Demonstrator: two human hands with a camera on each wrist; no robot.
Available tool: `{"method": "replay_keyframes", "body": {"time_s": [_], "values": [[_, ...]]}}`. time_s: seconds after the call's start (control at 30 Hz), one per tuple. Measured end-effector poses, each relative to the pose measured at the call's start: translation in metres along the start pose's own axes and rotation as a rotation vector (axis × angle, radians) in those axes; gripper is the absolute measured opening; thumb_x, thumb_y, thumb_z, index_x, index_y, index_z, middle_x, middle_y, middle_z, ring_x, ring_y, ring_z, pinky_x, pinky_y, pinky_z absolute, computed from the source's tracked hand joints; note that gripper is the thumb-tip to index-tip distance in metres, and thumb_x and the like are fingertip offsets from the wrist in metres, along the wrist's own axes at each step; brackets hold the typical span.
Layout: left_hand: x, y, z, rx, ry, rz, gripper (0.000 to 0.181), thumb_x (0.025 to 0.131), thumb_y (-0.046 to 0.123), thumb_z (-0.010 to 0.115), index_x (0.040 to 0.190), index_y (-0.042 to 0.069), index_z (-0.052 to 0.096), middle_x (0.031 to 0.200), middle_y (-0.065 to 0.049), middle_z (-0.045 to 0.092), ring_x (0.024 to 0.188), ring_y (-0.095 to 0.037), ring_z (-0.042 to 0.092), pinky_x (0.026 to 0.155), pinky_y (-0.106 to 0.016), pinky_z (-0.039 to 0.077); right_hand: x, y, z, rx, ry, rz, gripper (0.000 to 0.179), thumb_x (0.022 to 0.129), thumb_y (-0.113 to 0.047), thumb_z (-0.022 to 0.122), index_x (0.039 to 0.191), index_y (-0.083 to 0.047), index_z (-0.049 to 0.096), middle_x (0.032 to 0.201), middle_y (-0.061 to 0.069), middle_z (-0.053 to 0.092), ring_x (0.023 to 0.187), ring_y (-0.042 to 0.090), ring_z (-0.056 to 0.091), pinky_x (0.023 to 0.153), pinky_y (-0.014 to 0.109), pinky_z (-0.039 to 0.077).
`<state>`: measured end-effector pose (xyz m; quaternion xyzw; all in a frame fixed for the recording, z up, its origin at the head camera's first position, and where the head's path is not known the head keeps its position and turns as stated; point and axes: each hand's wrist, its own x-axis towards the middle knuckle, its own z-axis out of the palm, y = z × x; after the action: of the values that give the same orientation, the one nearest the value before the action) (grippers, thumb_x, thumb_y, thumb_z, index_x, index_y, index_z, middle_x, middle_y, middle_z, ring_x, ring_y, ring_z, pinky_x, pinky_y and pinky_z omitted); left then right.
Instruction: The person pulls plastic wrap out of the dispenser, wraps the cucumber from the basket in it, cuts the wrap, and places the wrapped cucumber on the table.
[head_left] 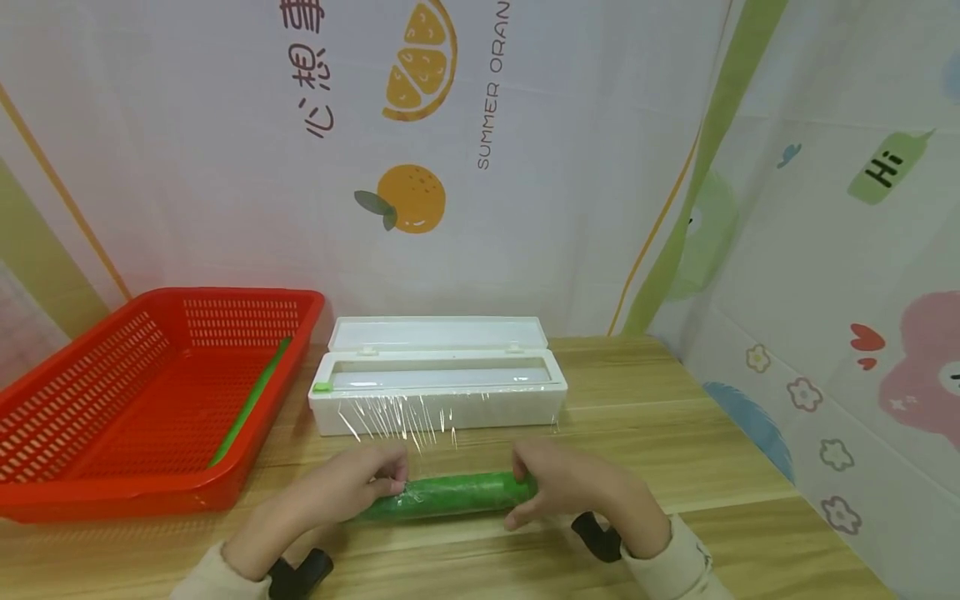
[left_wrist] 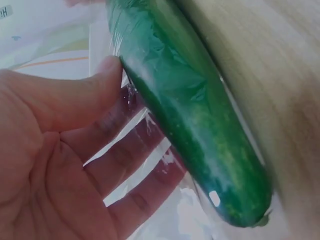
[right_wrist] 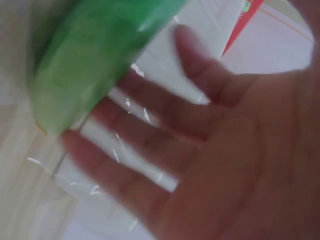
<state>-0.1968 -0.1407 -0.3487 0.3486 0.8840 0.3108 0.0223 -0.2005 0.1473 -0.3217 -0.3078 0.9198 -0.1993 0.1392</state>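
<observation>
We are pinching the cling film (head_left: 405, 417) with our left hand (head_left: 356, 479), letting our right hand's (head_left: 566, 479) fingers spread loosely at the cucumber (head_left: 465, 494) before the white box (head_left: 487, 408), and possibly risking creases by pulling unevenly.

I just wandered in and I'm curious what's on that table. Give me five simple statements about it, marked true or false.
1. Clear film shows on the green cucumber. True.
2. The left hand and right hand are at the same end of the cucumber. False: they are at opposite ends.
3. The lid of the white box stands open. True.
4. A long green item is in the red basket. True.
5. In the head view, the red basket is to the right of the white box. False: it is to the left.
</observation>
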Motion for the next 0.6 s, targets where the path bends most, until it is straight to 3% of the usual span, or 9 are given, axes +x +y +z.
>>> {"method": "replay_keyframes", "body": {"time_s": [0.13,0.23,0.47,0.6], "values": [[0.0,-0.001,0.0,0.011,0.011,0.006,0.013,0.086,0.01,0.062,0.079,0.015,0.053,0.074,0.01,0.052,0.072,-0.002,0.045,0.063,-0.022,0.039,-0.003,0.004,-0.004,-0.054,-0.014,-0.005,0.021,0.078,-0.009,0.069,0.083,-0.011,0.049,0.082,-0.004,0.047,0.074,0.009,0.042,0.065,0.021,0.04],[0.001,-0.001,0.0,0.015,0.017,0.008,0.012,0.086,0.011,0.062,0.079,0.015,0.053,0.075,0.011,0.054,0.073,-0.001,0.046,0.064,-0.023,0.04,-0.003,0.01,-0.007,-0.063,-0.002,-0.033,0.013,0.081,-0.001,0.06,0.082,-0.01,0.051,0.078,-0.005,0.048,0.071,0.006,0.042,0.062,0.02,0.04],[0.001,-0.002,-0.001,0.004,0.021,0.004,0.012,0.086,0.01,0.062,0.078,0.014,0.055,0.077,0.01,0.056,0.076,-0.001,0.05,0.066,-0.024,0.044,-0.005,0.015,-0.015,0.013,0.014,0.007,0.01,0.09,-0.006,0.055,0.082,-0.009,0.05,0.073,-0.003,0.047,0.065,0.008,0.043,0.056,0.022,0.039],[0.001,-0.002,-0.001,-0.01,0.015,0.003,0.011,0.086,0.009,0.062,0.078,0.013,0.055,0.077,0.01,0.056,0.078,-0.001,0.051,0.068,-0.025,0.046,-0.01,0.011,-0.018,0.009,-0.006,0.07,0.021,0.084,-0.022,0.068,0.084,-0.011,0.051,0.079,-0.002,0.05,0.072,0.012,0.046,0.061,0.025,0.04]]}}
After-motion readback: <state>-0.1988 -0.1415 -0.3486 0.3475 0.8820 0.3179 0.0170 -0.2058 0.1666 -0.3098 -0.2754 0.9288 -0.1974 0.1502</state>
